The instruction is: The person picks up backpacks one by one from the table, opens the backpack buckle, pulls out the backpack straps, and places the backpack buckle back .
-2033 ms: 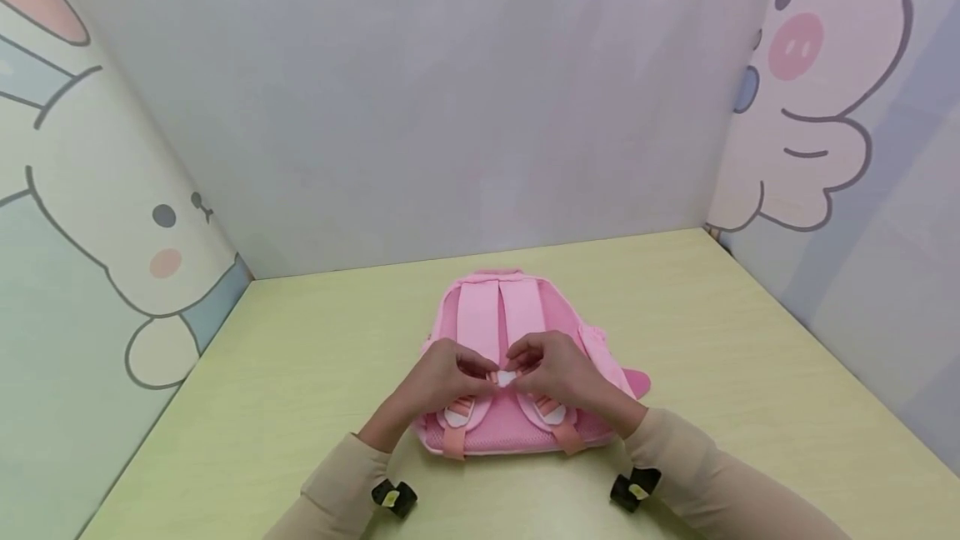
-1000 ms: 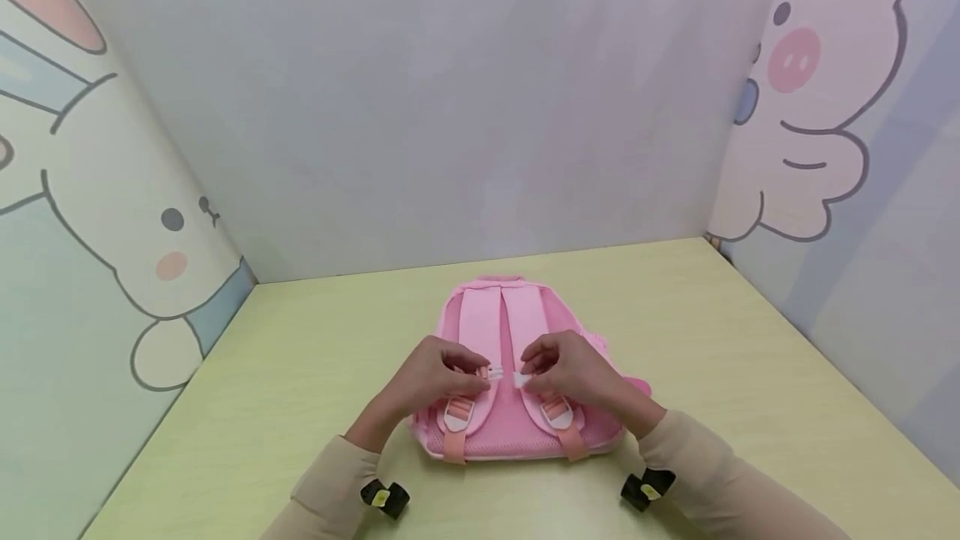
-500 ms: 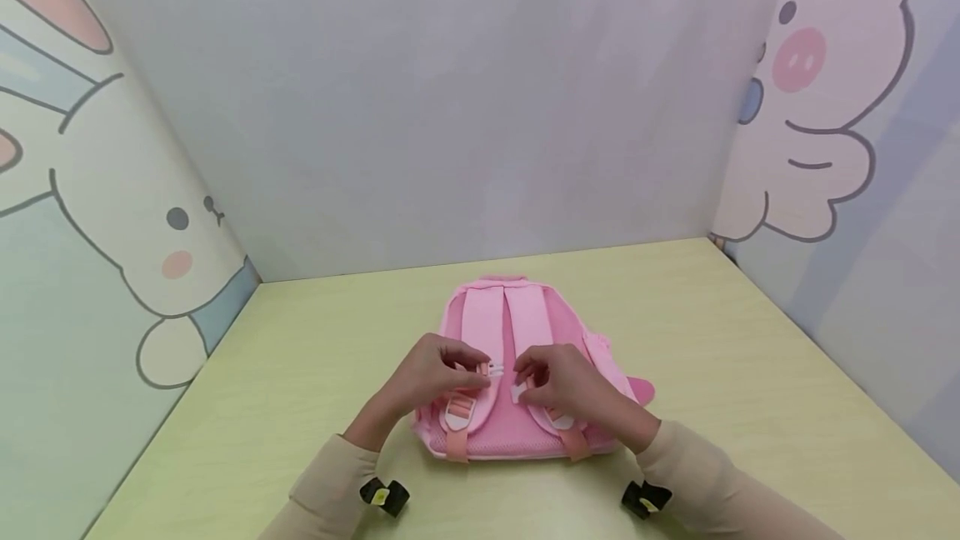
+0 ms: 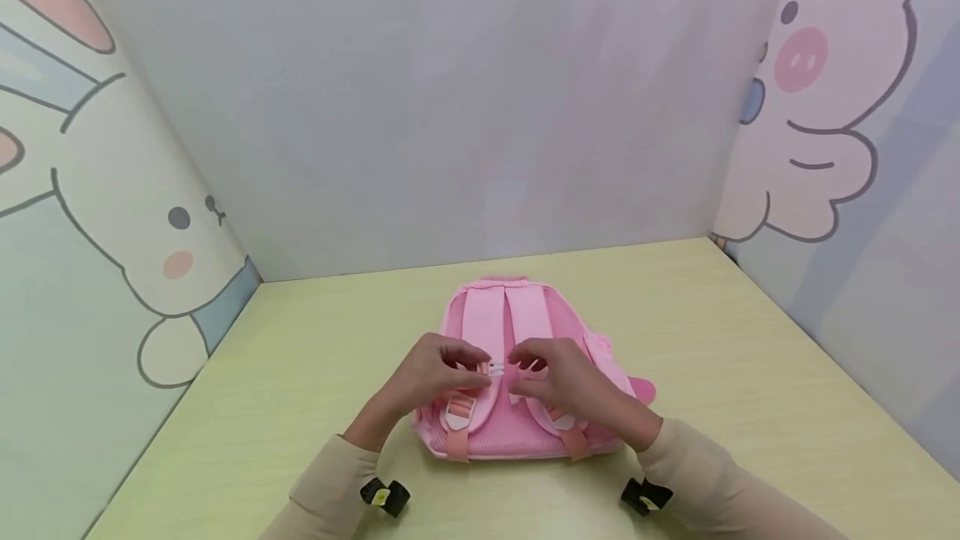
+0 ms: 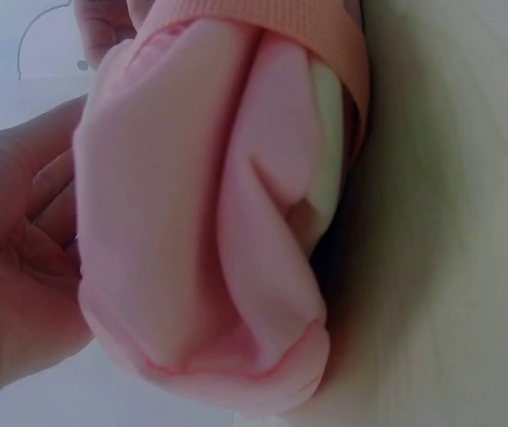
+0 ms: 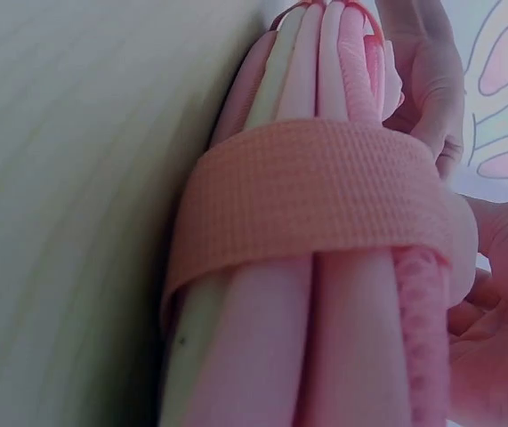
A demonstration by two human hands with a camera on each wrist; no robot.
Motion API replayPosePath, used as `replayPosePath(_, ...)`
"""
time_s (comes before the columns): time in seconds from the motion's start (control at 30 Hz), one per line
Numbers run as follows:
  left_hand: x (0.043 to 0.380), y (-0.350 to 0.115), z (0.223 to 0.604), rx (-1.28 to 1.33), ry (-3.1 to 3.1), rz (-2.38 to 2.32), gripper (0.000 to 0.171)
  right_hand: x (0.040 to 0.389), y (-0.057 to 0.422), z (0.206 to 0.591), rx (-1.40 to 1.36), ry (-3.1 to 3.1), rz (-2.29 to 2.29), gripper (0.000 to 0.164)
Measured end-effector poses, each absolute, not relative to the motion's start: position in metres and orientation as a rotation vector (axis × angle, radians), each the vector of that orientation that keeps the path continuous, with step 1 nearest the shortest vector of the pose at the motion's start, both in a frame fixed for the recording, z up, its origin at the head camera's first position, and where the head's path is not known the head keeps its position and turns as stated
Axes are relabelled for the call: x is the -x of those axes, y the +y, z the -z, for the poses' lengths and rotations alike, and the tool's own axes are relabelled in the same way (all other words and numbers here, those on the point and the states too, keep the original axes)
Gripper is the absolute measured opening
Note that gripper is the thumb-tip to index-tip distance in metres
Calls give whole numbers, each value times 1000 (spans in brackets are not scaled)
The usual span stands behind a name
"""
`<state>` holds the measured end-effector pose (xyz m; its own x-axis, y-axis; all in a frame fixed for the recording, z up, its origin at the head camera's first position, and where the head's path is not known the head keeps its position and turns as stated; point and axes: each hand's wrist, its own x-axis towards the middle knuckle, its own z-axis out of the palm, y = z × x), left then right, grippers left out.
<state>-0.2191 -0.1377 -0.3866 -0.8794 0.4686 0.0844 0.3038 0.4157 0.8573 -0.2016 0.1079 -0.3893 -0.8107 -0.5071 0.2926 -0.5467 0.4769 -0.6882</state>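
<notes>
A pink backpack (image 4: 517,432) lies on the table with its back panel and two shoulder straps facing up. My left hand (image 4: 438,373) pinches the white pronged half of a side-release buckle (image 4: 497,368) by its end, the prongs pointing right. Across from it, my right hand (image 4: 558,373) is held with thumb and forefinger apart. Just below that thumb hangs the white socket half (image 4: 513,398), separate from the prongs. In the left wrist view the bag's pink side (image 5: 165,178) hides part of the left hand. Orange webbing (image 6: 307,196) crosses the right wrist view.
The light yellow table (image 4: 337,357) meets a grey back wall (image 4: 450,107). Side walls carry a cartoon rabbit (image 4: 135,215) and a pig (image 4: 802,65). A darker pink flap (image 4: 642,390) sticks out at the bag's right.
The buckle was joined between both hands, then came apart into two halves. My right hand drew back, its socket half dropped lower, and its fingers spread. The left hand kept its pinch.
</notes>
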Motion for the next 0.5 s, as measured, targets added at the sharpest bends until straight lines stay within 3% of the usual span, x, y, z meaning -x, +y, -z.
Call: replayPosePath(0.5,217,-132,389,-604,2344,-1535,55,206,99,386,-985,-2608,-1372,20)
